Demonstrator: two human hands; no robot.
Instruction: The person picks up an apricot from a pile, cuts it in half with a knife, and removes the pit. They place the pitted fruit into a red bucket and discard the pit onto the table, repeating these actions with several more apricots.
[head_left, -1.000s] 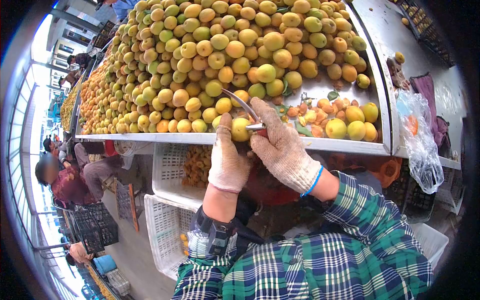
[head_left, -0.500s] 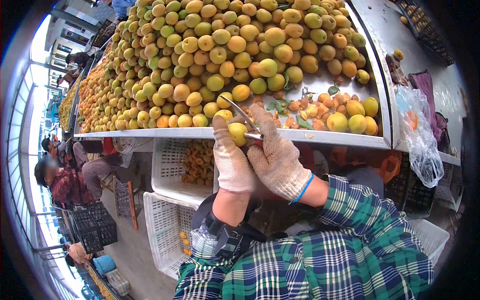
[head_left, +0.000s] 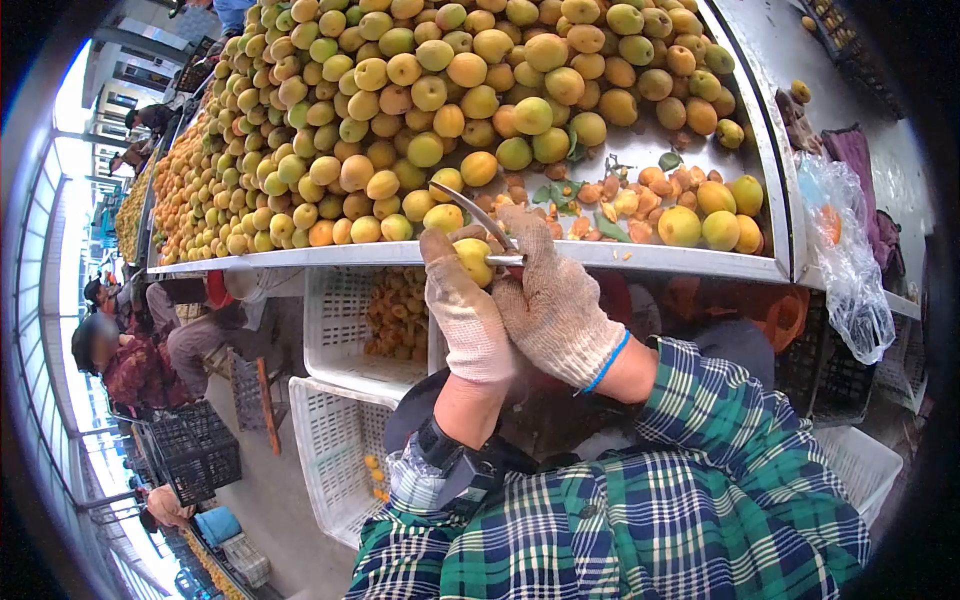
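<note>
The two knit-gloved hands have come a little closer together than a second ago. The left hand (head_left: 465, 310) grips a round, smooth yellow apricot (head_left: 474, 258) just at the metal table (head_left: 680, 264) edge. The right hand (head_left: 555, 300) is clenched on a curved steel knife (head_left: 478, 214) that touches the fruit. Below, a white lattice plastic crate (head_left: 335, 330) holds more apricots.

Gloved hands: 2, namely left hand (head_left: 465, 315) and right hand (head_left: 552, 300). Curved knife (head_left: 480, 216): 1. Held fruit (head_left: 473, 260): 1. White crates (head_left: 345, 335): 2. Clear bag (head_left: 850, 275): 1. Heaped fruit (head_left: 420, 90): too many to count.
</note>
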